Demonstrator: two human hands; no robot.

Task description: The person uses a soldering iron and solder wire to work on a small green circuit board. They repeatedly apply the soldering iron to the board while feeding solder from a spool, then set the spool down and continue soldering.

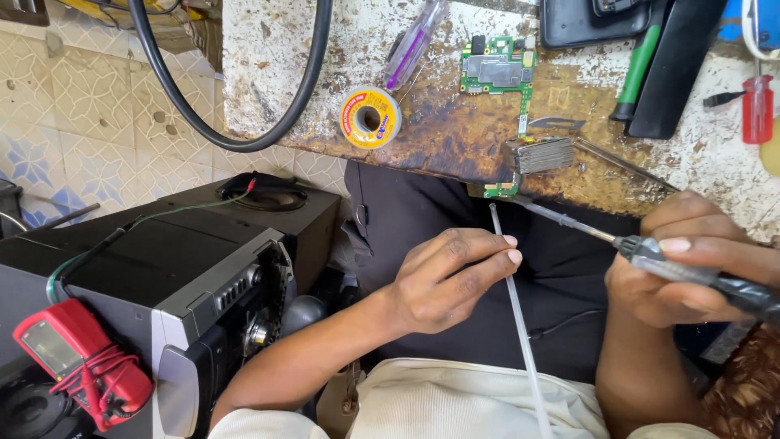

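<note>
Left hand: my left hand (451,280) is curled, thumb and fingertips pinched on a thin white rod (520,325); I see its top end just below the bench edge.
Right hand: my right hand (678,272) is wrapped shut around the dark grip of a soldering iron (650,256), thumb along the top.
Iron tip: the slim metal shaft runs up and left toward the small green board (502,189) hanging at the bench edge; whether it touches I cannot tell.
Rod: it slants from my lap up to near the iron's tip (the two ends sit close together).
Bench: a worn, stained workbench (439,134) carries a spool of solder wire (370,117), a larger green circuit board (497,73), a stack of thin metal plates (543,154) and a red-handled screwdriver (757,106).
Cable: a thick black cable (244,145) loops off the bench's left corner.
Left side: a grey and black stereo unit (187,276) stands beside my left forearm, with a red multimeter (77,358) resting on its near corner.
</note>
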